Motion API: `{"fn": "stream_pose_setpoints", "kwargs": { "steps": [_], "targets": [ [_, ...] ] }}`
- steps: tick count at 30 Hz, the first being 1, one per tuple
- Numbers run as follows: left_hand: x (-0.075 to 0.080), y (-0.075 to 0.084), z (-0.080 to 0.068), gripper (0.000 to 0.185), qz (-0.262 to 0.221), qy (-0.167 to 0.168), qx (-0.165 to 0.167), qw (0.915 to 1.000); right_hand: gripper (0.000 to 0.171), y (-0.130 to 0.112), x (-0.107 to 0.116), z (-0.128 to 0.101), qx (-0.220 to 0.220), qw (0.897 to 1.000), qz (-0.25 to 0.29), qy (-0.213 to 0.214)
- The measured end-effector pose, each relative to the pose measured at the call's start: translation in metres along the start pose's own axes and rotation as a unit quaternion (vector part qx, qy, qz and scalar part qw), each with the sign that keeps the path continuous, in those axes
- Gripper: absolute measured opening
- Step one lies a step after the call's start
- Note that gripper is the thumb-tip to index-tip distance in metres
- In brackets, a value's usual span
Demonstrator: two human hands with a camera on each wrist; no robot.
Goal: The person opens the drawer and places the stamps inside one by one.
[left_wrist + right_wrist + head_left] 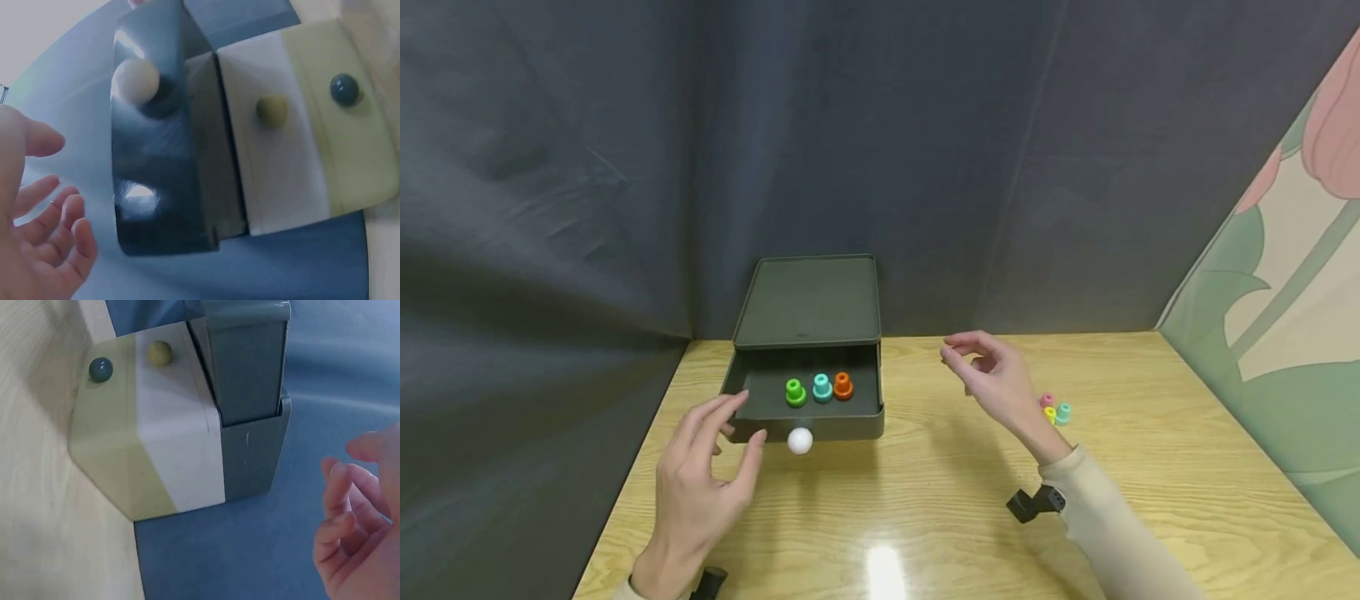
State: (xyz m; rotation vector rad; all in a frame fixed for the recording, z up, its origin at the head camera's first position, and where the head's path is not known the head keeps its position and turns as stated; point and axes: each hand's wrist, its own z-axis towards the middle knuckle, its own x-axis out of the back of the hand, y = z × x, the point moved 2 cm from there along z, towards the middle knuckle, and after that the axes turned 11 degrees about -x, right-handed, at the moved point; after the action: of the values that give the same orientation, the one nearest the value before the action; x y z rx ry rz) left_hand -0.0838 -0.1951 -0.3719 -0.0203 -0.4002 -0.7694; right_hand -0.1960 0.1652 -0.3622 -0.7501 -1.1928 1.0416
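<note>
A dark drawer (850,428) with a round white knob (801,441) stands pulled out of a small cabinet. Inside it are three pegs: green (795,393), turquoise (822,388) and orange (843,386). My left hand (703,475) hovers by the drawer's front left corner, thumb and fingers spread apart; the left wrist view has a gap between it and the drawer front. To the right of the cabinet, my right hand (996,379) is raised above the table with loosely bent fingers, and nothing shows in its grasp.
Pink (1047,401), yellow (1050,414) and light turquoise (1063,414) pegs cluster on the wooden table (940,517) beside my right forearm. Below the dark drawer are a white drawer (275,181) and a pale yellow-green one (356,150), both closed. A dark curtain (962,167) hangs behind.
</note>
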Motion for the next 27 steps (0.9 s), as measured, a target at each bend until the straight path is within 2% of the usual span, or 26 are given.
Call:
{"fn": "stream_pose_setpoints", "kwargs": {
  "steps": [2, 5, 14, 17, 27],
  "targets": [
    [-0.004, 0.003, -0.003, 0.045, 0.001, 0.013, -0.017, 0.9998, 0.020, 0.007, 0.004, -0.003, -0.006, 1.000, -0.001, 0.005],
    [-0.010, 0.007, -0.007, 0.047, 0.001, 0.012, -0.031, 0.9995, 0.022, 0.019, 0.011, -0.009, -0.030, 0.999, -0.003, 0.009],
    [-0.026, 0.011, -0.019, 0.039, -0.009, -0.034, -0.045, 0.9984, 0.031, 0.067, 0.030, -0.032, -0.103, 0.994, -0.039, 0.017],
    [-0.028, 0.010, -0.021, 0.038, -0.005, -0.043, -0.046, 0.9980, 0.033, 0.077, 0.036, -0.040, -0.113, 0.992, -0.048, 0.015],
    [-0.031, 0.008, -0.021, 0.035, 0.002, -0.034, -0.056, 0.9979, 0.035, 0.098, 0.048, -0.054, -0.136, 0.987, -0.081, 0.030]
  ]
}}
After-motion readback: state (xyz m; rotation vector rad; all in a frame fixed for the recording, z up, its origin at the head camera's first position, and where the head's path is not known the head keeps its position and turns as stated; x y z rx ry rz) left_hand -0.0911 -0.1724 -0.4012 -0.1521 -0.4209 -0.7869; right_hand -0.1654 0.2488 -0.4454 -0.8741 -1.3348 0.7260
